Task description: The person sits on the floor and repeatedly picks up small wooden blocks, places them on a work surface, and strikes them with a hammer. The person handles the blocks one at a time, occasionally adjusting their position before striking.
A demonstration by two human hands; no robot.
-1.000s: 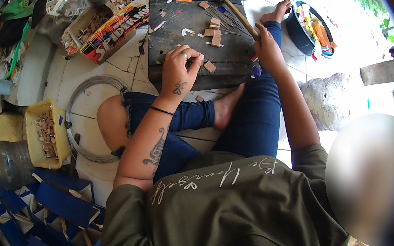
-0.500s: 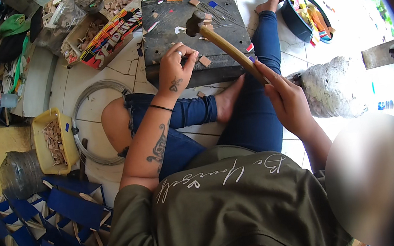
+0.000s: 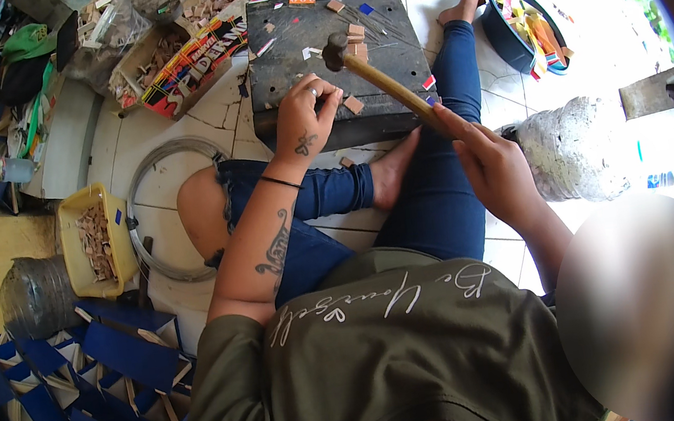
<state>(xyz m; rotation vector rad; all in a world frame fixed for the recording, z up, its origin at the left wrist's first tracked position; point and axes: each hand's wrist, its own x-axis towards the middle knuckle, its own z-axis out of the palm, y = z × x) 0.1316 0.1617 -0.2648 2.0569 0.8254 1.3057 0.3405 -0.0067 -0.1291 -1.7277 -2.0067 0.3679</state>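
My right hand (image 3: pixel 491 158) grips the wooden handle of a hammer (image 3: pixel 389 81). Its dark metal head hovers over a black block-shaped work surface (image 3: pixel 286 58), near my left hand. At the near edge of that surface my left hand (image 3: pixel 309 114) is closed in a pinch, with the thumb and forefinger together; whatever sits between them is too small or hidden. Just right of those fingers lies a small brown wooden piece (image 3: pixel 353 105). More wooden pieces (image 3: pixel 357 52) lie behind the hammer head, with thin wires (image 3: pixel 395 31) scattered close by.
At the far left stands a printed cardboard box (image 3: pixel 196 64) of wood bits. A yellow basket (image 3: pixel 70 241) of wood pieces and a coil of wire (image 3: pixel 133 209) are on the left. Blue panels (image 3: pixel 133 350) lie lower left. A dark tub (image 3: pixel 500 38) of colourful scraps stands far right.
The hammer head has dropped slightly and shifted a little right, nearer the work surface. My left hand keeps its pinch at the near edge. The whole view has shifted slightly.
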